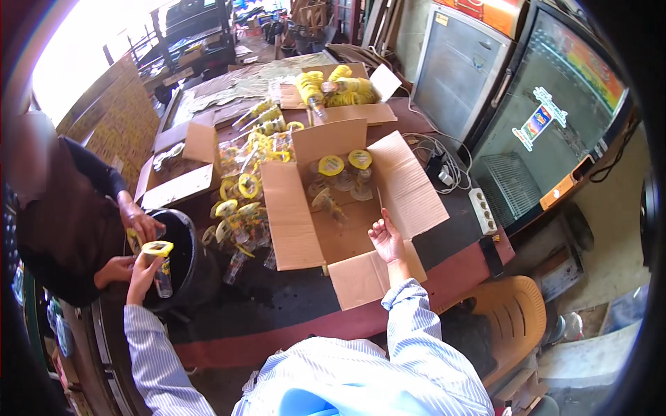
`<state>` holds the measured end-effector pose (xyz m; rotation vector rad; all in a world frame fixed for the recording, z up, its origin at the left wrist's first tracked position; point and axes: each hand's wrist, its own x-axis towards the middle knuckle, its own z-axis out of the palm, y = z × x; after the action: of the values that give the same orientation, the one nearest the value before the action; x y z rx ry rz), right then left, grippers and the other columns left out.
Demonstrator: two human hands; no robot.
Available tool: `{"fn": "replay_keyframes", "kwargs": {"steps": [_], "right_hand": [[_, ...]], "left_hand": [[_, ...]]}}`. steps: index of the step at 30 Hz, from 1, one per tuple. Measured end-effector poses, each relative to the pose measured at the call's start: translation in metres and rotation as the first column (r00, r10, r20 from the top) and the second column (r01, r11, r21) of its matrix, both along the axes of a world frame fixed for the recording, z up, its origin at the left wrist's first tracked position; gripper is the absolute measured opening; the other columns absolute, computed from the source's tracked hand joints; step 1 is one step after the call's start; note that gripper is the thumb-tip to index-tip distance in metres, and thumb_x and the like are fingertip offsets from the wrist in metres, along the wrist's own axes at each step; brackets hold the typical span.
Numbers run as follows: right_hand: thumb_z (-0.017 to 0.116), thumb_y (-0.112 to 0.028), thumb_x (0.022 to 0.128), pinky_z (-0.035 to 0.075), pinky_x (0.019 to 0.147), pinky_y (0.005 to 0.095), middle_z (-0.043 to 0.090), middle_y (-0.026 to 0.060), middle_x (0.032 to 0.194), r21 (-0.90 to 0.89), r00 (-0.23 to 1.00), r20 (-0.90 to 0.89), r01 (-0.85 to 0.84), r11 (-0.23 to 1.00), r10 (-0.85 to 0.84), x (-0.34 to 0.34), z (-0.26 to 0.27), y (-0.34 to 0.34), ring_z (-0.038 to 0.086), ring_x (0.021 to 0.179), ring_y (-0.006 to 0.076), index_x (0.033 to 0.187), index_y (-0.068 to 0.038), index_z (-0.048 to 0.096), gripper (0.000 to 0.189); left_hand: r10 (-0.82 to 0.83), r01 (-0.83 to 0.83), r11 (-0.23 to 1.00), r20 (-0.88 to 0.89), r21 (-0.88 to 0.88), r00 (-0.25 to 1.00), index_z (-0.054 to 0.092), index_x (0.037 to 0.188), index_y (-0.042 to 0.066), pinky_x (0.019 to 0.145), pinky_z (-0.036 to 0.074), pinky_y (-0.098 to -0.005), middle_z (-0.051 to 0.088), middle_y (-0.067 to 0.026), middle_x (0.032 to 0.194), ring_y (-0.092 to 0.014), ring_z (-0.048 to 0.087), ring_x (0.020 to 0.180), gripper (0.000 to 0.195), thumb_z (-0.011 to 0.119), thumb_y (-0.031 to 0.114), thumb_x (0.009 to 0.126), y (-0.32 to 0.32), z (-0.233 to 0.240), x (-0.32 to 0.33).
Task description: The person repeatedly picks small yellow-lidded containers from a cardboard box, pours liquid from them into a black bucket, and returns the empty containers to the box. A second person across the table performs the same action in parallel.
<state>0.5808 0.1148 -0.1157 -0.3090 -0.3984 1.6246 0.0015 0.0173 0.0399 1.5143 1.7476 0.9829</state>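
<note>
A clear plastic cup with a yellow rim (163,281) is held upright in my left hand (141,273), beside a co-worker's hands at a black bucket (193,260). My right hand (387,240) is raised over the near right side of an open cardboard box (294,218), fingers curled and apart, with nothing plainly held. Inside the box, several clear cups with yellow lids (331,166) stand at the far side, and one cup (331,204) lies tilted nearer the middle. A heap of similar yellow-rimmed cups (244,208) lies left of the box.
A smaller open carton (179,190) stands behind the bucket. Another carton (364,113) at the back holds stacked yellow rings and cups. On the right are a power strip (483,210), white cables (458,177) and glass-door coolers (458,67). An orange plastic chair (512,322) stands by the table's near right edge.
</note>
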Motion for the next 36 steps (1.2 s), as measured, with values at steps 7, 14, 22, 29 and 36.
{"fn": "replay_keyframes", "kwargs": {"steps": [7,14,22,29,36], "right_hand": [[0.052,-0.017,0.086,0.043,0.074,0.0328,0.053,-0.0016,0.077,-0.029,0.996,-0.086,0.003,1.000,-0.005,0.007,-0.019,0.001,0.052,0.082,0.0126,0.115,-0.013,0.052,0.030],[0.052,-0.015,0.086,0.041,0.077,0.0331,0.048,-0.0003,0.081,0.008,0.996,-0.087,-0.024,1.000,0.025,0.012,-0.017,-0.001,0.047,0.085,0.0136,0.117,-0.011,0.051,0.032],[0.053,-0.016,0.085,0.039,0.078,0.0332,0.052,-0.0011,0.086,-0.016,0.999,-0.051,-0.013,1.000,0.013,0.012,-0.014,0.000,0.047,0.085,0.0131,0.116,-0.011,0.053,0.031],[0.052,-0.017,0.086,0.039,0.079,0.0335,0.049,-0.0011,0.084,-0.005,1.000,-0.024,-0.006,1.000,0.006,0.012,-0.015,-0.002,0.046,0.084,0.0129,0.116,-0.011,0.053,0.031],[0.051,-0.015,0.086,0.039,0.079,0.0344,0.047,-0.0007,0.081,-0.016,1.000,-0.002,-0.021,1.000,0.021,0.011,-0.006,-0.004,0.045,0.085,0.0133,0.115,-0.011,0.053,0.030]], "left_hand": [[0.382,-0.368,0.812,0.065,0.453,0.922,0.035,0.119,0.001,0.074,0.045,-0.0226,0.051,-0.0076,0.104,-0.013,0.053,0.090,0.047,0.060,0.004,0.079,0.026,-0.018,-0.008],[0.234,-0.094,0.883,-0.255,0.461,0.938,0.036,0.119,-0.006,0.086,0.042,-0.0287,0.052,-0.0140,0.106,-0.022,0.053,0.097,0.064,0.071,0.017,0.070,0.113,0.004,0.101],[0.107,-0.170,0.941,-0.219,-0.293,0.970,0.045,0.094,-0.010,0.065,0.049,-0.0310,0.057,-0.0183,0.084,-0.021,0.059,0.076,0.065,0.076,0.037,0.061,0.210,-0.051,0.158],[-0.056,-0.075,0.892,-0.272,-0.446,0.961,0.051,0.095,-0.016,0.061,0.049,-0.0367,0.060,-0.0227,0.075,-0.031,0.061,0.064,0.073,0.069,0.046,0.061,0.258,-0.058,0.148],[-0.080,0.022,0.969,-0.229,-0.246,0.970,0.054,0.093,-0.011,0.064,0.048,-0.0333,0.061,-0.0188,0.081,-0.025,0.061,0.076,0.069,0.065,0.051,0.066,0.267,-0.074,0.159]]}}
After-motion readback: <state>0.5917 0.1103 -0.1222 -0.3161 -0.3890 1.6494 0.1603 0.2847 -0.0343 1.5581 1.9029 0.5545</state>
